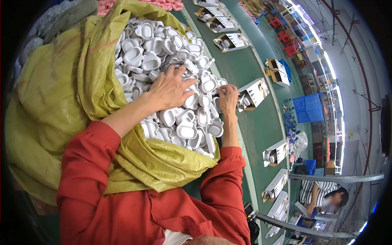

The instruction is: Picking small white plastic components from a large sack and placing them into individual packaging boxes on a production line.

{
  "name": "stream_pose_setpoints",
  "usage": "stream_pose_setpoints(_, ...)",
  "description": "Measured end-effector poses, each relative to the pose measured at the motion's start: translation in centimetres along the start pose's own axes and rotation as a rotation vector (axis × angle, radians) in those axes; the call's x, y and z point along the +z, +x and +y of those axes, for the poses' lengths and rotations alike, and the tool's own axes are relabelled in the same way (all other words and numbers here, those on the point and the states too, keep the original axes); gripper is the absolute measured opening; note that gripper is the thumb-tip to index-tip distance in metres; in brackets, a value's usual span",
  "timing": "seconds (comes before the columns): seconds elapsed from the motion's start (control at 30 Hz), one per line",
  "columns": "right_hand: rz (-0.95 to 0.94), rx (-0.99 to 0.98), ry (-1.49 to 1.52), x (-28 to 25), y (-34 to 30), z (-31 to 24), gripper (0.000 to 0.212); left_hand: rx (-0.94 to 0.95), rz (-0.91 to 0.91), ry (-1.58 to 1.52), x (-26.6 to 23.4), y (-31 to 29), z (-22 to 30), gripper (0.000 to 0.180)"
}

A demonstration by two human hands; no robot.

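Note:
A heap of small white plastic dish-shaped parts (187, 130) fills the mouth of a big yellow-green woven sack (49, 102). My left hand (171, 87) lies over the heap with its fingers spread, touching several parts and gripping none. At the right edge of the heap is my right hand (228, 98), its fingers bent together in a pinch. Whatever is between those fingertips is mostly hidden; white parts lie right beside them. Close to the right hand, an open printed box (253, 94) with white items inside stands on the green conveyor belt (228, 69).
More open boxes (232, 41) stand spaced along the belt. Beyond it are a blue crate (308, 108), red stools (286, 38) and a metal rail (339, 178). A co-worker in a striped shirt (307, 192) sits at the far lower right. Pink parts (163, 4) lie past the sack.

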State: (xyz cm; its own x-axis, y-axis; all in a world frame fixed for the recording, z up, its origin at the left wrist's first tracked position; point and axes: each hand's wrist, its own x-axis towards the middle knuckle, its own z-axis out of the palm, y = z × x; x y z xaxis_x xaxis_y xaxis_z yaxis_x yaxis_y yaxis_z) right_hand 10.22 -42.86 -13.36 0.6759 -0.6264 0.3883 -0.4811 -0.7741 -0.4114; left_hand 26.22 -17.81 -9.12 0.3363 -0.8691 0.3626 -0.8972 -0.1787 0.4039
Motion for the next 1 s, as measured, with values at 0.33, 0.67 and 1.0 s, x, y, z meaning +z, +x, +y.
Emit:
stream_pose_setpoints(0.33,-0.055,0.023,0.014,-2.2,0.0,3.7,0.013,0.007,-0.237,0.098,0.7,3.5,1.6,0.035)
stream_pose_setpoints(0.67,0.130,0.093,0.082,-1.0,-0.4,5.1,0.017,0.141,-0.107,-0.011,-1.9,-4.3,5.3,0.073)
stream_pose_setpoints(1.0,0.227,-0.012,-0.053,-2.4,1.8,5.6,0.014,0.208,-0.129,-0.021,-0.6,-4.8,3.2,0.074)
